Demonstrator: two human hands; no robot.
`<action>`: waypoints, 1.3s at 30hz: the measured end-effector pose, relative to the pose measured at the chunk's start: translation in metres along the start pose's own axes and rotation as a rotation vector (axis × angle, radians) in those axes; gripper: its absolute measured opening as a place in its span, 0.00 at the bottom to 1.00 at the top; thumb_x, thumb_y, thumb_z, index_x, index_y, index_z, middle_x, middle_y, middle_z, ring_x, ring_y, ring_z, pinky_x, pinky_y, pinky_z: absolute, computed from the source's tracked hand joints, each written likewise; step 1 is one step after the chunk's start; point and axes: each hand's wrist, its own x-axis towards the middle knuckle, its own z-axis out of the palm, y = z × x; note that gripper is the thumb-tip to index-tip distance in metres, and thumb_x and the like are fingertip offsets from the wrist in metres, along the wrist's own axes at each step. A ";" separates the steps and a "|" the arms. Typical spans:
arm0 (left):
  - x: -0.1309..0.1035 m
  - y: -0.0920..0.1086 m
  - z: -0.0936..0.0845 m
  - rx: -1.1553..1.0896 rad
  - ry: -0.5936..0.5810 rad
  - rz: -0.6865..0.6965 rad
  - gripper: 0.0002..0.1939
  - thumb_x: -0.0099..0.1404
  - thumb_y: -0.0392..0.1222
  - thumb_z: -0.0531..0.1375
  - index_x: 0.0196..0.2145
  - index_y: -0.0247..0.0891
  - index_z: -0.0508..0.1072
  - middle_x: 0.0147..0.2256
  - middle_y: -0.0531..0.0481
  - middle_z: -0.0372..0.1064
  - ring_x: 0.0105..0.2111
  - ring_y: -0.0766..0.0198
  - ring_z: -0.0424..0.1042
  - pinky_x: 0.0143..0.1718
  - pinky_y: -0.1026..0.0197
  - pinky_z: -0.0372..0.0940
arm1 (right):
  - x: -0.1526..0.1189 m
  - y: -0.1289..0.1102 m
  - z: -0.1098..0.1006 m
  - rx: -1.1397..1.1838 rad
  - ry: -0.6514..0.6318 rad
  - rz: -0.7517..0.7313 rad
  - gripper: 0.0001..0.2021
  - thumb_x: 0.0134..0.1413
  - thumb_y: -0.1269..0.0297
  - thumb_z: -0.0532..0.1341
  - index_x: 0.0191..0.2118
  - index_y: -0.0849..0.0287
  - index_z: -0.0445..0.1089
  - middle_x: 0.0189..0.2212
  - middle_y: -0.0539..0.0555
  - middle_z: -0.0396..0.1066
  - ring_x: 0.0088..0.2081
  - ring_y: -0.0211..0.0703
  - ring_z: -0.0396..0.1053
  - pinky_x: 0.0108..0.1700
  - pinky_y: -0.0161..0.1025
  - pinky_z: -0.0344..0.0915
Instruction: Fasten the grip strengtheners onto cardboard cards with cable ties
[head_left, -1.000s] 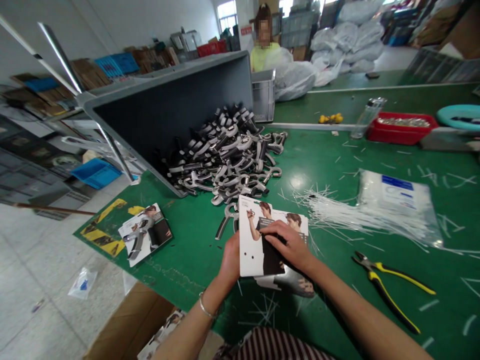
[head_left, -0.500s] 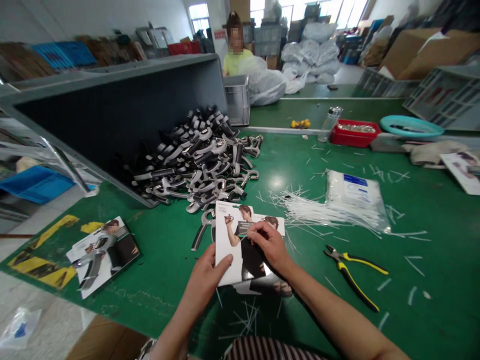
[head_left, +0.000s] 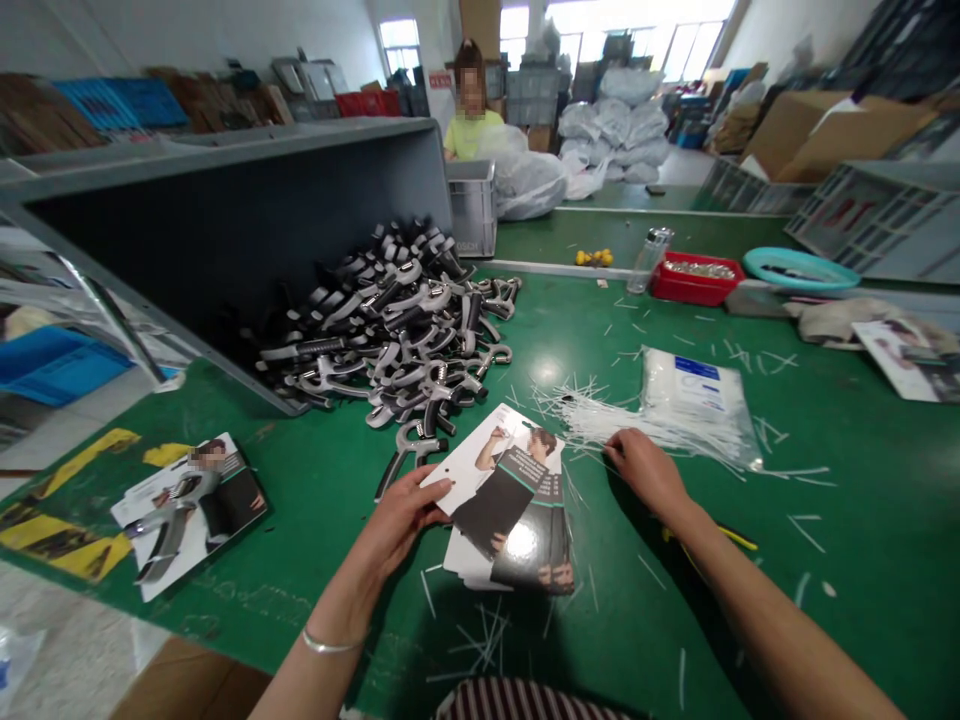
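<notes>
My left hand (head_left: 409,505) grips a printed packaging card (head_left: 499,475) by its left edge, thumb on top. The card is tilted above a stack of similar cards (head_left: 536,555) on the green table. My right hand (head_left: 649,468) is at the near edge of a pile of white cable ties (head_left: 600,415), its fingers bent together; what lies between the fingertips is hidden. Yellow-and-black pliers (head_left: 735,537) are mostly covered by my right forearm. Just beyond the held card lies a hand grip strengthener (head_left: 409,450).
A tipped grey crate (head_left: 247,150) spills a heap of hand grips (head_left: 405,330) at left. A card with a grip on it (head_left: 195,510) lies far left. Behind the cable ties' bag (head_left: 694,400) stand a red tray (head_left: 694,285) and a bottle (head_left: 649,262). A person (head_left: 471,125) is across the table.
My right hand has left the card and moved right to the cable ties, its forearm now over the pliers. The held card has turned clockwise, uncovering more of the stack.
</notes>
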 end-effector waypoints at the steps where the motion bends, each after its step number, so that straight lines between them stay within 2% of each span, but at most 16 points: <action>1: -0.003 0.000 -0.003 -0.063 0.046 0.019 0.20 0.55 0.41 0.69 0.45 0.33 0.74 0.40 0.43 0.76 0.33 0.64 0.75 0.34 0.64 0.72 | 0.001 0.000 -0.003 0.023 0.005 -0.017 0.07 0.60 0.65 0.56 0.34 0.59 0.70 0.36 0.58 0.73 0.36 0.47 0.71 0.35 0.39 0.60; 2: -0.006 0.001 -0.007 -0.102 0.092 0.046 0.20 0.56 0.40 0.69 0.45 0.33 0.74 0.43 0.43 0.76 0.36 0.63 0.75 0.38 0.63 0.72 | 0.003 0.001 -0.008 0.059 0.015 -0.036 0.06 0.59 0.64 0.57 0.34 0.58 0.69 0.34 0.58 0.73 0.35 0.47 0.70 0.34 0.39 0.60; 4: -0.014 0.005 -0.014 -0.094 0.157 0.118 0.19 0.57 0.41 0.68 0.45 0.32 0.74 0.44 0.42 0.76 0.37 0.63 0.75 0.38 0.63 0.71 | 0.006 0.004 -0.018 0.176 0.053 -0.064 0.07 0.58 0.63 0.58 0.32 0.58 0.70 0.30 0.56 0.73 0.31 0.46 0.70 0.33 0.40 0.61; 6: -0.019 0.013 -0.017 -0.005 0.143 0.172 0.19 0.57 0.42 0.68 0.45 0.31 0.75 0.42 0.42 0.77 0.35 0.63 0.75 0.35 0.64 0.69 | 0.010 0.002 -0.029 0.393 0.097 -0.035 0.08 0.56 0.59 0.60 0.32 0.57 0.71 0.26 0.53 0.72 0.27 0.44 0.68 0.30 0.39 0.62; 8: -0.020 0.022 -0.015 0.091 0.072 0.189 0.20 0.56 0.43 0.68 0.45 0.30 0.75 0.41 0.41 0.77 0.34 0.62 0.75 0.33 0.65 0.67 | 0.015 -0.010 -0.036 0.747 0.116 0.046 0.11 0.54 0.55 0.63 0.34 0.58 0.71 0.22 0.51 0.70 0.23 0.41 0.66 0.26 0.38 0.62; 11: -0.015 0.030 -0.002 0.151 -0.050 0.175 0.22 0.55 0.44 0.68 0.46 0.30 0.76 0.39 0.41 0.77 0.32 0.62 0.74 0.30 0.65 0.66 | 0.016 -0.052 -0.042 1.274 -0.008 0.106 0.14 0.50 0.53 0.67 0.34 0.57 0.70 0.24 0.49 0.71 0.23 0.38 0.69 0.25 0.35 0.67; 13: -0.011 0.030 0.008 0.165 -0.106 0.173 0.22 0.56 0.45 0.67 0.46 0.31 0.76 0.36 0.42 0.76 0.30 0.63 0.73 0.28 0.66 0.64 | 0.009 -0.091 -0.043 1.398 -0.131 0.054 0.14 0.51 0.53 0.68 0.33 0.58 0.68 0.27 0.51 0.74 0.26 0.39 0.73 0.29 0.35 0.71; 15: -0.009 0.028 0.015 0.183 -0.143 0.186 0.22 0.57 0.46 0.66 0.48 0.33 0.75 0.34 0.45 0.75 0.29 0.65 0.71 0.26 0.68 0.63 | -0.001 -0.127 -0.042 1.374 -0.206 -0.040 0.13 0.54 0.53 0.66 0.35 0.58 0.67 0.30 0.53 0.77 0.28 0.40 0.75 0.30 0.36 0.72; 17: -0.009 0.026 0.018 0.200 -0.163 0.203 0.22 0.58 0.46 0.65 0.49 0.33 0.75 0.34 0.46 0.74 0.29 0.66 0.70 0.26 0.68 0.63 | -0.011 -0.154 -0.039 1.309 -0.225 -0.110 0.14 0.56 0.52 0.64 0.37 0.58 0.66 0.31 0.54 0.78 0.28 0.41 0.76 0.29 0.36 0.73; 20: -0.011 0.025 0.017 0.213 -0.170 0.211 0.22 0.59 0.46 0.64 0.49 0.33 0.75 0.34 0.46 0.74 0.28 0.66 0.70 0.26 0.68 0.64 | -0.020 -0.173 -0.034 1.234 -0.193 -0.154 0.15 0.58 0.51 0.63 0.38 0.58 0.65 0.32 0.56 0.78 0.29 0.42 0.76 0.29 0.37 0.73; 27: -0.007 0.023 0.017 0.245 -0.148 0.220 0.22 0.60 0.48 0.64 0.49 0.34 0.75 0.29 0.49 0.72 0.25 0.67 0.67 0.26 0.67 0.64 | -0.025 -0.174 -0.019 1.107 -0.111 -0.245 0.10 0.62 0.54 0.59 0.37 0.56 0.66 0.32 0.53 0.77 0.30 0.42 0.75 0.32 0.39 0.71; 30: -0.007 0.023 0.019 0.247 -0.149 0.228 0.23 0.60 0.48 0.63 0.51 0.34 0.74 0.27 0.49 0.71 0.24 0.68 0.67 0.26 0.67 0.64 | -0.024 -0.172 -0.012 0.919 -0.002 -0.351 0.07 0.62 0.57 0.59 0.37 0.54 0.69 0.34 0.53 0.75 0.36 0.45 0.73 0.40 0.43 0.69; 33: -0.008 0.026 0.022 0.277 -0.146 0.266 0.24 0.60 0.48 0.63 0.52 0.34 0.74 0.30 0.49 0.71 0.24 0.68 0.67 0.25 0.67 0.63 | -0.020 -0.169 -0.009 0.792 0.078 -0.470 0.04 0.61 0.61 0.60 0.36 0.54 0.70 0.42 0.55 0.74 0.47 0.51 0.68 0.52 0.50 0.62; 35: -0.009 0.029 0.024 0.311 -0.140 0.325 0.22 0.60 0.48 0.64 0.50 0.35 0.75 0.35 0.47 0.73 0.25 0.69 0.67 0.25 0.68 0.63 | -0.016 -0.167 -0.009 0.763 0.038 -0.526 0.03 0.60 0.62 0.61 0.37 0.54 0.71 0.45 0.55 0.73 0.49 0.52 0.66 0.54 0.51 0.60; 36: -0.008 0.031 0.025 0.316 -0.143 0.340 0.22 0.61 0.49 0.63 0.49 0.35 0.75 0.36 0.46 0.73 0.25 0.69 0.68 0.25 0.68 0.63 | -0.013 -0.165 -0.009 0.771 -0.019 -0.531 0.04 0.60 0.61 0.61 0.37 0.54 0.71 0.43 0.54 0.73 0.47 0.51 0.67 0.52 0.49 0.61; 39: -0.003 0.031 0.027 0.281 -0.152 0.315 0.23 0.67 0.55 0.55 0.46 0.33 0.75 0.27 0.50 0.71 0.19 0.70 0.66 0.22 0.67 0.61 | -0.004 -0.162 -0.011 0.858 -0.186 -0.458 0.06 0.61 0.58 0.59 0.38 0.54 0.70 0.32 0.49 0.71 0.34 0.43 0.68 0.40 0.40 0.64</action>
